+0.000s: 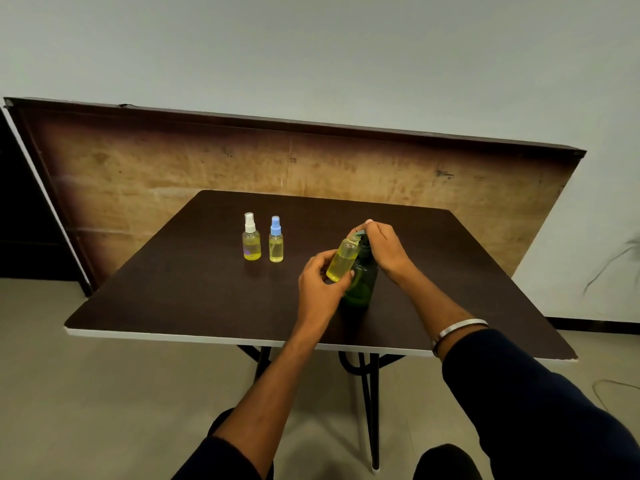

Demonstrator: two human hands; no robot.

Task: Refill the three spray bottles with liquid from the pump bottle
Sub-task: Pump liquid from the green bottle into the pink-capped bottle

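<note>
**Head view: third spray bottle held at the pump spout, two capped and standing**

The head camera looked down on a dark worktop (194, 299) with four bottles on it. Toward the far left part of the surface stood two small spray bottles, upright and just beside each other but apart: the white-capped bottle (251, 238) and the blue-capped bottle (276, 240). Both carried their spray heads and showed yellow liquid filling most of the body, so by my reading those two were already done.

Nearer the middle, the left hand (320, 287) was curled around the lower part of the open bottle (343, 259), fingers and thumb pinching it, tilted so its uncapped neck leaned toward the pump. It too held yellow liquid well up its body. The right hand (386, 249) was folded over the top of the green pump bottle (362, 282), which stood upright on the worktop, touching or just behind the tilted bottle; the fingers covered the pump head, and whether they were pressing it down could not be told.

I judged the task to be in its last stretch: filling the third bottle. No loose spray head for it could be seen anywhere on the worktop. What was left appeared to be finishing the fill, fitting the cap, and setting the bottle with the other two.
</note>
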